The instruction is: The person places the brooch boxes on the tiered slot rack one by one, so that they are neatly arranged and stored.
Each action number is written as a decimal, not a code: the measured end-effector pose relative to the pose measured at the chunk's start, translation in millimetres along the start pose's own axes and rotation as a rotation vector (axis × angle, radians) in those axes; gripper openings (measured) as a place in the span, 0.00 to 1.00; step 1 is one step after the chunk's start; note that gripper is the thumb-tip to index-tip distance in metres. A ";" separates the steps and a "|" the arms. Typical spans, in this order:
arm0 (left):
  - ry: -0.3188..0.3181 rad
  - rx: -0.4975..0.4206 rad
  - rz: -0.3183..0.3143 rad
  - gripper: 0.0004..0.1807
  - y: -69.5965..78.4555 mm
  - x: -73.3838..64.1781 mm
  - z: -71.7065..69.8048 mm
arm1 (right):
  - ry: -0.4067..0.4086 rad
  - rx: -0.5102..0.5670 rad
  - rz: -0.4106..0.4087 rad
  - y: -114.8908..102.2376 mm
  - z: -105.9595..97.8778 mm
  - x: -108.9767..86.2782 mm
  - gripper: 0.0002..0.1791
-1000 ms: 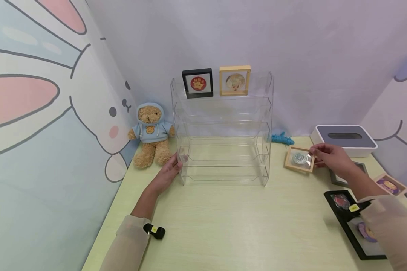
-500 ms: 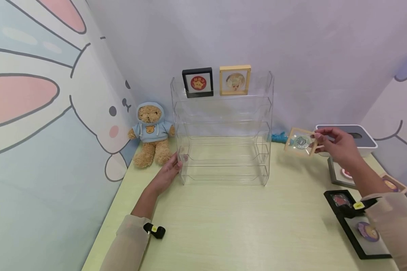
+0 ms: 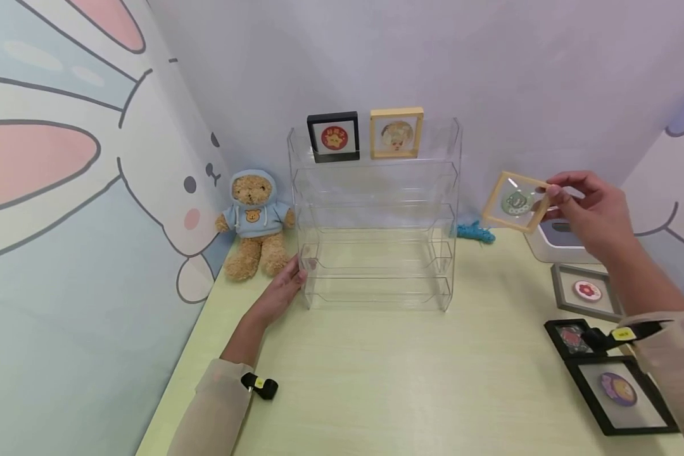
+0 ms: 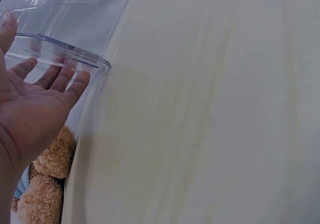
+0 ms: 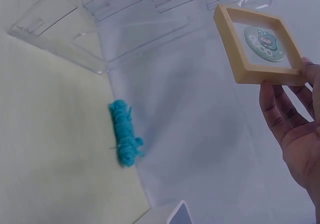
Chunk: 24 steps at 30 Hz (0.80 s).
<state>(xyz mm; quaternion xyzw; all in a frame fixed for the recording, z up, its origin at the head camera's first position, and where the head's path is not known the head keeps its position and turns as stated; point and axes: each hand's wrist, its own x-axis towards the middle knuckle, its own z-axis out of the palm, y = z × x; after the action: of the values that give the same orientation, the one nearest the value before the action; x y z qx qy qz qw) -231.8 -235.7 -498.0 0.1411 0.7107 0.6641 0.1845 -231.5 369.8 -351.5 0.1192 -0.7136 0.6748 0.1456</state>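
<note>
My right hand (image 3: 595,215) pinches the right edge of a light wooden display frame (image 3: 517,201), raised above the table. A round green badge (image 5: 265,43) shows inside its clear pane. At the other side, my left hand (image 3: 278,292) rests against the lower left side of a clear acrylic rack (image 3: 379,277) with several tiers. Its fingers (image 4: 77,83) are fairly straight and touch the rack's bottom corner. On the top tier stand a black frame (image 3: 333,138) with a red badge and another light wooden frame (image 3: 396,133).
Left of the rack sits a teddy bear (image 3: 253,221). A blue yarn bundle (image 3: 475,232) lies right of it, near a white tissue box (image 3: 555,244). A grey frame (image 3: 586,291) and black frames (image 3: 621,392) lie at the right on the table (image 3: 387,380).
My right hand has lifted the wooden frame from the table, tilting it upright and moving it up and slightly right. The left hand has stayed at the rack.
</note>
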 end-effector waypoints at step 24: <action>-0.002 -0.039 0.013 0.42 -3.2 -0.6 -1.3 | -0.154 -0.106 -0.290 -74.0 125.9 55.0 0.11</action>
<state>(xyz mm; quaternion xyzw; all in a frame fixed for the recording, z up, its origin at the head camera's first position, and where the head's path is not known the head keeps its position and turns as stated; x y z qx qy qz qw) -231.7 -237.3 -501.1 0.1427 0.6965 0.6789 0.1836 -261.4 241.1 -268.5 0.2642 -0.7326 0.5971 0.1923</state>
